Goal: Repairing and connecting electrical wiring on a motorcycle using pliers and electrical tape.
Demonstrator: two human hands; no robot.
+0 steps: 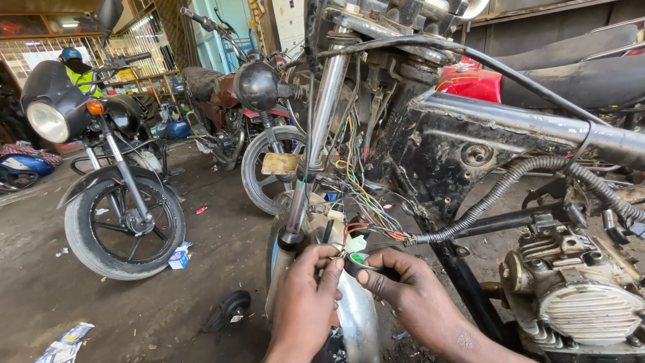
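Grip: both pinch black tape roll, left hand, right hand | step: wrapping motorcycle wiring bundle | next: likely keep tape taut

— What have I got between my fingers?

— A roll of black tape, pinched at the wiring. Just above it sits a pale green connector, square and plastic, tilted slightly.

— And the wires?

— I see a loose bundle of coloured wires, orange, yellow, green and blue, hanging tangled beside the fork tube and running down to the connector.
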